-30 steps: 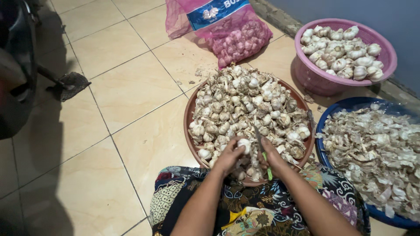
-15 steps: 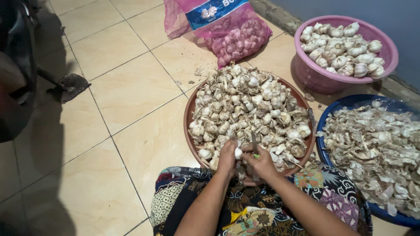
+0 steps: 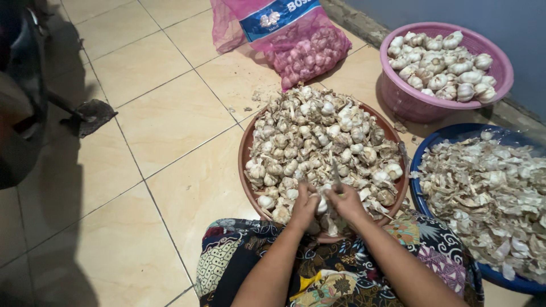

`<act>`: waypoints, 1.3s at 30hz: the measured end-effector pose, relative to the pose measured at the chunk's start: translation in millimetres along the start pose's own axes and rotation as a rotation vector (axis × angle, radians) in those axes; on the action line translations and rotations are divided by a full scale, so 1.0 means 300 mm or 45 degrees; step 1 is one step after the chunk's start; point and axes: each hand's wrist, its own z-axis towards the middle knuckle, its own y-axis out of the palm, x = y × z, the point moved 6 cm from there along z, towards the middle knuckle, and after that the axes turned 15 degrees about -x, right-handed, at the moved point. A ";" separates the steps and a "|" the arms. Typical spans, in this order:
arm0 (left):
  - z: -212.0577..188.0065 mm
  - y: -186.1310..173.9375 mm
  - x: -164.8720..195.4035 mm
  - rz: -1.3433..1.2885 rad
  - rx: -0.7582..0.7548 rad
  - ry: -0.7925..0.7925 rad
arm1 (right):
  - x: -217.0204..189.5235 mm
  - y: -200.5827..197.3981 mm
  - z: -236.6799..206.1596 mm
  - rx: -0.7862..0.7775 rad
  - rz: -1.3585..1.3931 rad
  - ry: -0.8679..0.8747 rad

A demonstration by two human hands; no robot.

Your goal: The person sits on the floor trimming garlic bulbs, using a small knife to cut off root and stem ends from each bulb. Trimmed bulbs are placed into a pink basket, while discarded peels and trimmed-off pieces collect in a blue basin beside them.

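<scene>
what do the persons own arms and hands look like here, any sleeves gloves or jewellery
Both forearms are bare as far up as the picture shows, with no sleeve in view. The left hand and the right hand wear no gloves; no ring, watch or bracelet shows, though the fingers are too small to be sure. Below the arms lies a dark, multicoloured patterned cloth over the lap.

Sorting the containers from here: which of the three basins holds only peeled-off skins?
The blue basin at the right edge; it holds papery skins, while the pink basin and brown basin hold whole garlic bulbs.
</scene>
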 end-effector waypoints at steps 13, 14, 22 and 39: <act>-0.056 0.010 0.222 0.253 -0.003 0.077 | 0.029 -0.055 0.006 -0.062 0.172 0.038; -0.054 0.011 0.223 0.271 -0.006 0.063 | 0.037 -0.061 0.006 -0.040 0.220 0.068; -0.044 0.009 0.136 0.224 0.011 -0.020 | 0.043 -0.045 0.004 -0.095 0.102 -0.179; 0.000 0.034 0.030 -0.599 -0.149 0.063 | 0.008 -0.079 0.008 0.088 0.076 -0.183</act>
